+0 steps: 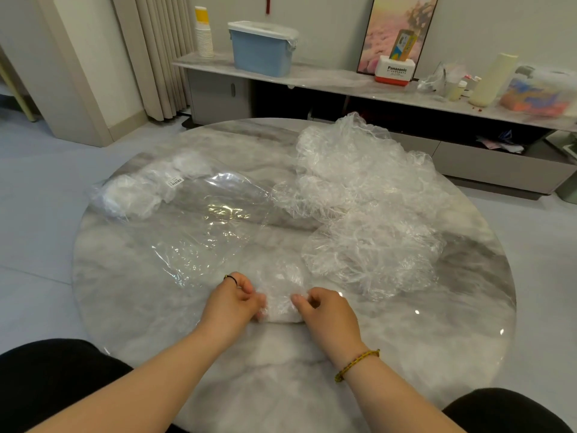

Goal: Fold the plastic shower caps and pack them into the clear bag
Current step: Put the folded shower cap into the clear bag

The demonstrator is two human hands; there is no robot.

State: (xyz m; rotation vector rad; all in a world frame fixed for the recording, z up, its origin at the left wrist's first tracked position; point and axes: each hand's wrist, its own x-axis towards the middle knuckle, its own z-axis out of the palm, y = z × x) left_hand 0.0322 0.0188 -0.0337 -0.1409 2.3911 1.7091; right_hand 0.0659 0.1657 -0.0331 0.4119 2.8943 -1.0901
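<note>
At the table's near edge, centre: one cap [281, 295] lies part folded, a narrow crumpled band running away from the person. Left hand [232, 300] pinches its left side, thumb and fingers curled onto the plastic; dark ring [231, 278] on one finger. Right hand [327, 310] pinches the right side the same way, thumb tip on the film; bracelet [356, 364] on that wrist. Both hands sit low on the table [437, 339], close together, cap between them.

Left half of the table: bag [199, 226], clear, lying flat, wide end toward the near edge, just beyond the left hand. Whether hand and bag touch, cannot tell. Its other end points to the far left edge and holds a white wad of packed caps [131, 195]. Small barcode label [176, 181] on the bag beside that wad.

Right half, from the far edge down to the middle: pile of caps [368, 195], loose, unfolded, puffed, overlapping. Its nearest part lies just beside the cap in hand; its left fringe meets the bag's right side.

Beyond the far edge: low sideboard [312, 78] against the wall, carrying a blue box [259, 54] with clear lid, stack of cups [204, 39], red-and-white carton [395, 73], cream vase [490, 82].
</note>
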